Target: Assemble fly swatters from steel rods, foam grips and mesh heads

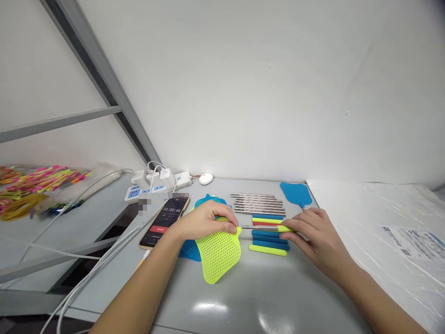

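Pinched in my left hand (pixel 205 220) is the neck of a yellow-green perforated fly swatter head (pixel 220 257). My right hand (pixel 318 239) grips a telescopic handle, a metal rod (pixel 259 228) with a yellow-green sleeve. The rod's tip points left, close to the swatter head's neck; whether they touch I cannot tell. Blue swatter heads (pixel 190 251) lie beneath and behind my left hand. Several bare metal rods (pixel 257 203) lie side by side behind the handle. Below it, blue, red and yellow-green sleeves (pixel 267 250) form a row, partly covered. Another blue swatter head (pixel 296 193) lies behind my right hand.
A phone (pixel 165 222) running a timer lies left of the swatter heads. Behind it are a power strip (pixel 133 194) with chargers, white cables (pixel 104 260) and a white oval object (pixel 206 179). Plastic-wrapped sheeting (pixel 375 222) covers the right side. Colourful items in bags (pixel 48 185) lie far left.
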Demonstrator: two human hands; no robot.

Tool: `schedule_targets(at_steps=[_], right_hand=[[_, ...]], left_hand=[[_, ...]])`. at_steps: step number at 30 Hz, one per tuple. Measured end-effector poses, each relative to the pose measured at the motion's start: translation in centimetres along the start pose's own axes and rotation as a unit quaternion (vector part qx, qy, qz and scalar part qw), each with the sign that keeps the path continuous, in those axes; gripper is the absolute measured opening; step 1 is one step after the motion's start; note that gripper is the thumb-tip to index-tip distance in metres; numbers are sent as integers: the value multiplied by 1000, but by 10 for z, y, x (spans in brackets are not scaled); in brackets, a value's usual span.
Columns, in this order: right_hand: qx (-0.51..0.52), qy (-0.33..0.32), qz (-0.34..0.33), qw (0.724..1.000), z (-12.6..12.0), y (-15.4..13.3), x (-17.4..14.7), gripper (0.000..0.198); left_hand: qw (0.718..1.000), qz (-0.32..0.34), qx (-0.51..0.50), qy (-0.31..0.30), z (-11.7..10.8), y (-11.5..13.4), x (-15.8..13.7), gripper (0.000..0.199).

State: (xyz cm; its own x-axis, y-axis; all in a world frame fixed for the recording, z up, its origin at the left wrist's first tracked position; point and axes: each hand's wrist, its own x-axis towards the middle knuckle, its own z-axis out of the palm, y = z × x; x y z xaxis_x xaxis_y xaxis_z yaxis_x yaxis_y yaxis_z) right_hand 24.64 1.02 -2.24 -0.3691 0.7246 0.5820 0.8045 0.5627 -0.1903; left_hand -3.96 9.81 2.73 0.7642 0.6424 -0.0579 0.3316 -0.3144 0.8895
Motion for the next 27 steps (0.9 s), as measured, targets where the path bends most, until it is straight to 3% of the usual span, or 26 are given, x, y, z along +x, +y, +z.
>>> schedule_targets(at_steps=[11,18,27], right_hand=[[-56,-3,-32,998,-4,2,1,8],[-53,-21,-56,997,-8,4,2,7],[-48,18,-47,998,-12,14,-1,9]], left_hand=[[997,-3,83,6,9,0,0,10],[987,-9,157,-28,12,18,7,12],[991,-50,53,-112,2,23,42,26]])
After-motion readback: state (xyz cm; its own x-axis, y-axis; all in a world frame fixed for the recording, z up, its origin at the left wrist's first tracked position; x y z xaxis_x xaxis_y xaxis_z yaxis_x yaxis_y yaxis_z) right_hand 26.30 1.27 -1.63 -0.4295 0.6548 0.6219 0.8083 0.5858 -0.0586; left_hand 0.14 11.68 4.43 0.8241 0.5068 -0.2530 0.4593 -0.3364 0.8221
